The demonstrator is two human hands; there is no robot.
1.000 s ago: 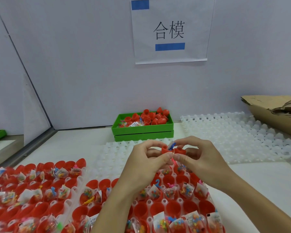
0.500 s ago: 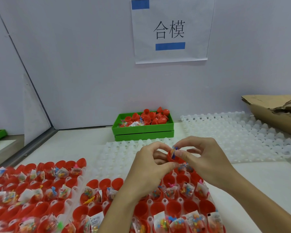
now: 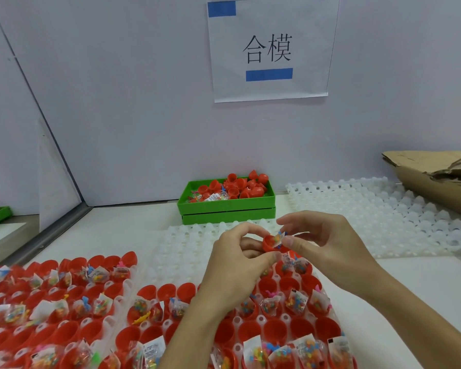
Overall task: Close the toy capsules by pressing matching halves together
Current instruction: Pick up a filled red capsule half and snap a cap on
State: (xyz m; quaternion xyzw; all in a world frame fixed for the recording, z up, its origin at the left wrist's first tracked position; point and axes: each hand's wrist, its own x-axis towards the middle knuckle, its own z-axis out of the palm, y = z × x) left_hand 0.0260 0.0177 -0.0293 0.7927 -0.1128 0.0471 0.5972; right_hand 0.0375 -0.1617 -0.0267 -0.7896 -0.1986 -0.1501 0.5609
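Now | left hand [image 3: 237, 259] grip: pinching red capsule half [image 3: 270, 242] | right hand [image 3: 328, 246] grip: pinching toy packet [image 3: 279, 237]

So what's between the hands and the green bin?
Head view: an empty white tray on the table, between the hands' capsule and the green bin.

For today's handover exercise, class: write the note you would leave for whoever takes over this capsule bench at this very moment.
Left hand holds an open red capsule half. Right hand pinches the toy packet sticking out of it; that capsule is not closed yet.
Two trays in front hold open red halves, many with packets. Loose halves fill the green bin.
No closed capsule shows in the trays; all are left.
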